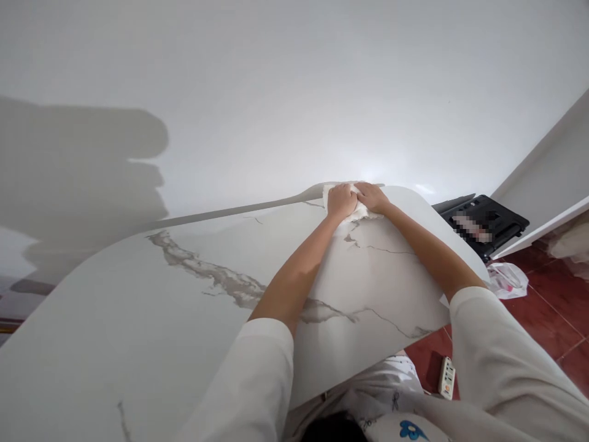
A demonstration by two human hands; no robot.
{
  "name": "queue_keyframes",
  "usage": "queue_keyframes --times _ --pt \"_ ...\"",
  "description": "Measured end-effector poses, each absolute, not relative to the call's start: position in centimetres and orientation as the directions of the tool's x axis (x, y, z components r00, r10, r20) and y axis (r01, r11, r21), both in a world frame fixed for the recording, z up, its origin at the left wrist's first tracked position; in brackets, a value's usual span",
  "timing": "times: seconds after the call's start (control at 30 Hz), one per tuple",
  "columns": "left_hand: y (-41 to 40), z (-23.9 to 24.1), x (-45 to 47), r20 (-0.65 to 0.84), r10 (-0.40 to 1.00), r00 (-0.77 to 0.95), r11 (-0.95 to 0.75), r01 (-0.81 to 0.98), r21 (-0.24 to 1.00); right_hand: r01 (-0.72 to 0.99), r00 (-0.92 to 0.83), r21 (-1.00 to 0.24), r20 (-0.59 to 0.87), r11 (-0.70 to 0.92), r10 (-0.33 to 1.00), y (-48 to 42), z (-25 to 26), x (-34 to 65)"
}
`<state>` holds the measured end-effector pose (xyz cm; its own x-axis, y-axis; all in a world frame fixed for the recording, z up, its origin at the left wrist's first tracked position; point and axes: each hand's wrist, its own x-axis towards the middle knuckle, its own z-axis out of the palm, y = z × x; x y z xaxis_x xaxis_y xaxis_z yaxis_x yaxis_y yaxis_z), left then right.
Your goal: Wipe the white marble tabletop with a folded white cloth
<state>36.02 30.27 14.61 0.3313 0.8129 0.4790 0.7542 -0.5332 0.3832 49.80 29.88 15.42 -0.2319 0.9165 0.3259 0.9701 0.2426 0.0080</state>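
A white cloth lies bunched on the marble-patterned table, close to its far edge by the wall. My left hand is closed on the cloth's left part, knuckles up. Right beside it, my right hand presses on the cloth's right part with its fingers curled over it. The two hands touch or nearly touch, and both arms reach straight out over the tabletop. The fingertips are mostly hidden in the cloth.
A white wall stands behind the table's far edge. On the right are a black case, a clear plastic bag and a power strip on the red tiled floor.
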Motion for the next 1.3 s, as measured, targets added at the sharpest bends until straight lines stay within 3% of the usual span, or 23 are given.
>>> queue_keyframes --times 0.37,0.57,0.83,1.1,1.3 --pt "18.5 12.9 33.7 0.471 0.792 0.39 -0.579 0.725 0.374 0.956 -0.281 -0.001 0.266 0.292 0.922 18.0 14.0 48.3" --pt "11.0 12.3 32.4 0.402 0.825 0.398 -0.555 0.707 0.438 0.96 -0.27 -0.021 0.201 0.279 0.942 10.2 13.3 47.5" --pt "2.7 10.9 32.1 0.31 0.848 0.429 -0.527 0.634 0.565 0.931 -0.341 -0.052 0.233 0.362 0.911 1.4 12.2 48.8" --pt "2.4 11.7 37.3 0.225 0.853 0.471 -0.494 0.59 0.639 0.914 -0.371 -0.055 0.295 0.403 0.881 0.9 12.5 54.5" --pt "7.6 13.1 40.1 0.344 0.797 0.497 -0.601 0.598 0.53 0.948 -0.302 0.001 0.322 0.319 0.897 6.7 12.9 57.5"
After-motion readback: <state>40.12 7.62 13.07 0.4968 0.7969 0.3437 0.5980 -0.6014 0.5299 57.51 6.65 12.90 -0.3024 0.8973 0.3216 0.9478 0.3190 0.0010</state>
